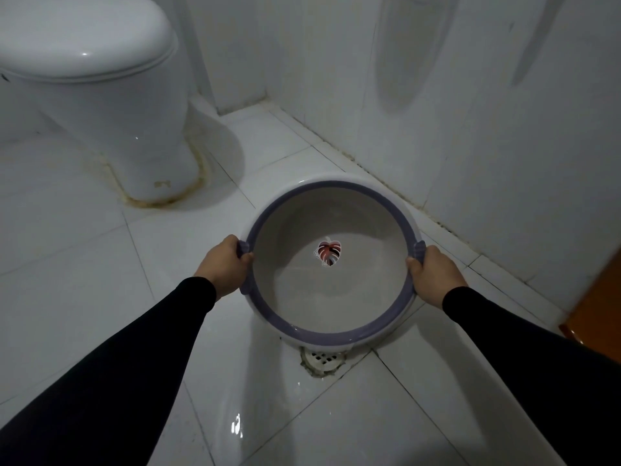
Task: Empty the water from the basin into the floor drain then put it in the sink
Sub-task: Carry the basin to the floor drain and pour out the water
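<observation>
A round white basin (331, 297) with a purple-grey rim and a red leaf print on its bottom hangs just above the tiled floor, held by both hands. My left hand (224, 265) grips the rim's left handle and my right hand (433, 275) grips the right handle. The basin tips slightly toward me, and clear water lies in its near half. A round white floor drain (322, 359) shows just below the basin's near edge, partly hidden by it. No sink is in view.
A white toilet (94, 85) stands at the upper left. A white tiled wall (470, 95) runs along the right behind the basin. An orange-brown door edge (601, 297) is at the far right. The glossy floor tiles (302, 425) near me look wet.
</observation>
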The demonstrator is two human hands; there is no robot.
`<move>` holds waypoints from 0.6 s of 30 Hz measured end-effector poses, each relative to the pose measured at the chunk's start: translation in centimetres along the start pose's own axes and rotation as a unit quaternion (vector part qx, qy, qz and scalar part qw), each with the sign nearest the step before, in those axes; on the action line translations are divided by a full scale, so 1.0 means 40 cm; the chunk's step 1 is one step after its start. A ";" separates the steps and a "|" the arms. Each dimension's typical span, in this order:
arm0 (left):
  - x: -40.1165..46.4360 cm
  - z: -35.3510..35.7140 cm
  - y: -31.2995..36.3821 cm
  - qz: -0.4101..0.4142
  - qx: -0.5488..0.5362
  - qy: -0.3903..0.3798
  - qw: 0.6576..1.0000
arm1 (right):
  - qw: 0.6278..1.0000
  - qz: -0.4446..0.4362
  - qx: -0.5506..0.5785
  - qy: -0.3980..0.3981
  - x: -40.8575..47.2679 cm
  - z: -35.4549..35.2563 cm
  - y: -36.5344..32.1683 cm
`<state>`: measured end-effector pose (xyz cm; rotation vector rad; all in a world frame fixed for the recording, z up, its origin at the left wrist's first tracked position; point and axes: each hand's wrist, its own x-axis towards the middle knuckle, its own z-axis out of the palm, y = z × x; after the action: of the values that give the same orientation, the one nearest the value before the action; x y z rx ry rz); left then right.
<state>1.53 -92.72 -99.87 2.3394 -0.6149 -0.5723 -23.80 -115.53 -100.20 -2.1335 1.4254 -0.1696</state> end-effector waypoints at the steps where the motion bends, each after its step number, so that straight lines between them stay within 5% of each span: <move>1: -0.001 -0.002 0.000 0.002 0.001 -0.001 1.000 | 1.000 -0.001 -0.002 0.000 -0.001 -0.001 -0.001; 18: -0.006 -0.009 0.000 0.012 0.013 -0.005 1.000 | 1.000 -0.014 -0.020 -0.011 -0.014 -0.016 0.001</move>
<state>1.51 -92.43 -99.56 2.3511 -0.6570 -0.5695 -24.34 -115.29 -99.57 -2.1816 1.3977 -0.1305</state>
